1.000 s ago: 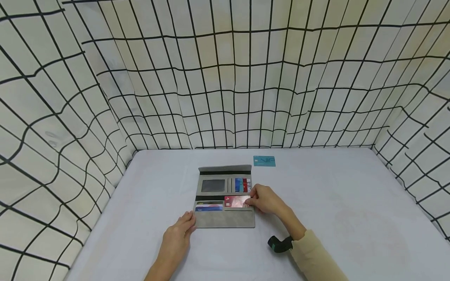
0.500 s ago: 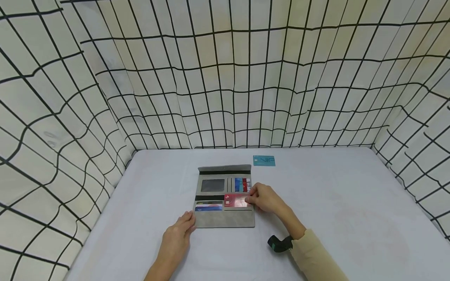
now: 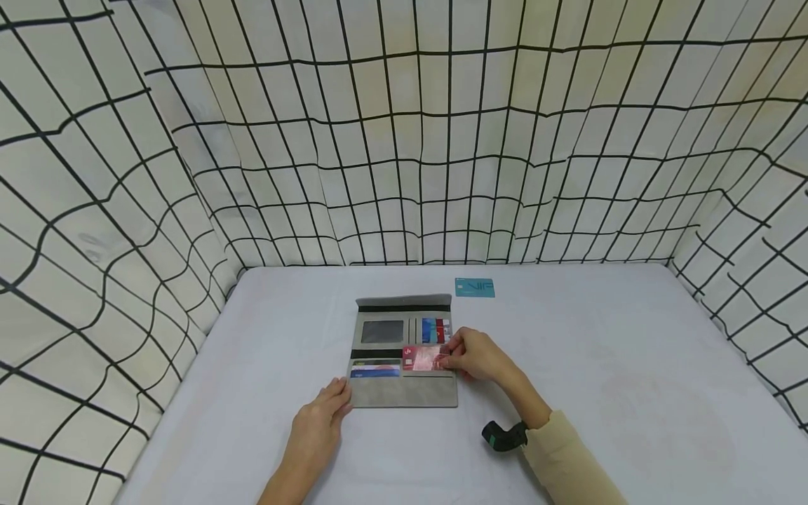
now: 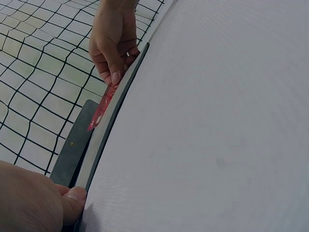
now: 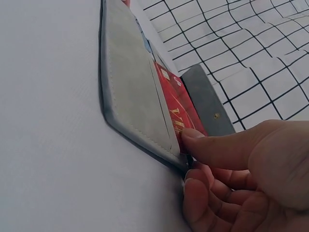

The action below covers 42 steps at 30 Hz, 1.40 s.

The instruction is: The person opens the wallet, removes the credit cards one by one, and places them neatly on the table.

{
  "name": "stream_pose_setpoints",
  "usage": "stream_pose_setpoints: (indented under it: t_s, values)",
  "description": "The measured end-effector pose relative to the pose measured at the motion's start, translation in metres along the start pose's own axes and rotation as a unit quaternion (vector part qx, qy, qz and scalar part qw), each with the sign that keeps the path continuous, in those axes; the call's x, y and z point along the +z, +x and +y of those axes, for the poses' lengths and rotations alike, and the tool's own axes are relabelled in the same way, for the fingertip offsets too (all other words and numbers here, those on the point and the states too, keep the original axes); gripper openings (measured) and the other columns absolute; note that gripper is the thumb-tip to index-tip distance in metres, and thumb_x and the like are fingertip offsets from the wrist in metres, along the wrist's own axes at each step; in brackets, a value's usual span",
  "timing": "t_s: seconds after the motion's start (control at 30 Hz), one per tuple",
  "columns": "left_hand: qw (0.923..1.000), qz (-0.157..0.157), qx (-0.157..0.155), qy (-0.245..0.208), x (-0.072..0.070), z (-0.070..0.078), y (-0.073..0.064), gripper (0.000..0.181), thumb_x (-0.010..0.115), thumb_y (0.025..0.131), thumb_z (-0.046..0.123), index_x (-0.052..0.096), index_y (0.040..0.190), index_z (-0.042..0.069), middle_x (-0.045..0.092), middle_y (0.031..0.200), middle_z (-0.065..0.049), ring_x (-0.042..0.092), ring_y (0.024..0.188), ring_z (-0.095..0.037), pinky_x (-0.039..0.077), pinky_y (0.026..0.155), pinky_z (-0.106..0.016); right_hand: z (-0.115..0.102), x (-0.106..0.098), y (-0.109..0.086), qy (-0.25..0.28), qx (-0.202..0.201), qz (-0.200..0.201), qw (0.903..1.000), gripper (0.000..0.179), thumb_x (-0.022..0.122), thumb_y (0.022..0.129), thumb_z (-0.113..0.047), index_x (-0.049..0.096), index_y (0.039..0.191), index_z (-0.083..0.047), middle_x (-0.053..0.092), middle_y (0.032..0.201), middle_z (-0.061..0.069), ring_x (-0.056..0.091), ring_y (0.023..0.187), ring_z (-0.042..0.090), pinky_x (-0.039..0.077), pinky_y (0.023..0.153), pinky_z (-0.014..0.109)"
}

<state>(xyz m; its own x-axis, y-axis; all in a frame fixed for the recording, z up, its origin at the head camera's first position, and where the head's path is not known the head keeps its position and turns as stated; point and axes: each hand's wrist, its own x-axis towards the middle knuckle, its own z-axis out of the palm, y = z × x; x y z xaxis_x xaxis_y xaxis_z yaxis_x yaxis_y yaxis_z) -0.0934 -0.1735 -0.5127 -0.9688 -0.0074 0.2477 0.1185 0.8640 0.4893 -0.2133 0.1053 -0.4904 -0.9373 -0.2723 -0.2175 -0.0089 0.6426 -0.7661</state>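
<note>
A grey wallet (image 3: 404,394) lies unfolded on the white table, its flap raised at the far end. My right hand (image 3: 477,355) pinches the right end of a red bank card (image 3: 418,358), thumb on its face in the right wrist view. The card's lower edge sits in the wallet's right-hand slot, and most of its face shows. At the left edge, my left hand (image 3: 318,424) holds the wallet, with the thumb (image 4: 76,194) at its rim in the left wrist view. Other cards (image 3: 375,369) fill the left slot, and blue-and-red cards (image 3: 434,330) the upper right one.
Beyond the wallet, a teal card (image 3: 475,287) lies flat near the table's back edge. A black grid net (image 3: 442,140) over white cloth surrounds the table (image 3: 600,379) at the back and both sides. A black wrist device (image 3: 503,436) sits by the right sleeve.
The red card has risen a little out of its slot, away from me, with my right hand still pinching it. The left hand and the wallet stay in place.
</note>
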Motion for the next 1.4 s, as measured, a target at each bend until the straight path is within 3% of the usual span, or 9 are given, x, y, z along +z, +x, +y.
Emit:
stream_pose_setpoints:
  t_s: [0.47,0.77,0.97,1.4]
  values:
    - [1.0,-0.002,0.004,0.0,-0.0005,0.0005,0.001,0.03,0.074,0.087,0.001,0.071,0.116,-0.004,0.066,0.131,-0.018,0.063,0.123,-0.037,0.052,0.099,-0.047,0.0012,0.0014,0.0035,0.037,0.007,0.01,0.9992,0.031,0.078,0.088,-0.014,0.055,0.107,-0.006,0.059,0.085,0.008,0.058,0.063,0.017,0.056,0.054,0.022]
    - [0.9999,0.006,0.011,-0.003,0.002,-0.0006,0.0012,0.029,0.074,0.086,0.0,0.072,0.114,-0.005,0.067,0.13,-0.019,0.064,0.122,-0.037,0.053,0.098,-0.047,0.0028,0.0012,0.0042,0.057,0.01,0.025,0.998,0.029,0.075,0.09,-0.014,0.06,0.112,-0.002,0.063,0.087,0.008,0.058,0.065,0.016,0.057,0.056,0.022]
    - [0.9999,0.007,0.012,-0.004,0.0013,-0.0004,0.0005,0.029,0.074,0.086,0.0,0.071,0.115,-0.005,0.066,0.13,-0.019,0.064,0.122,-0.037,0.053,0.098,-0.047,0.0019,0.0015,0.0038,0.055,0.012,0.027,0.9981,0.023,0.074,0.092,-0.015,0.064,0.108,-0.002,0.066,0.085,0.007,0.058,0.066,0.016,0.056,0.056,0.022]
    - [1.0,0.003,0.004,-0.003,0.0004,-0.0007,-0.0003,0.031,0.074,0.086,0.0,0.071,0.117,-0.004,0.065,0.132,-0.018,0.063,0.124,-0.036,0.052,0.1,-0.047,0.0049,0.0002,0.0059,0.069,-0.007,0.016,0.9974,0.019,0.069,0.095,-0.013,0.058,0.109,-0.004,0.065,0.087,0.008,0.059,0.066,0.017,0.057,0.057,0.024]
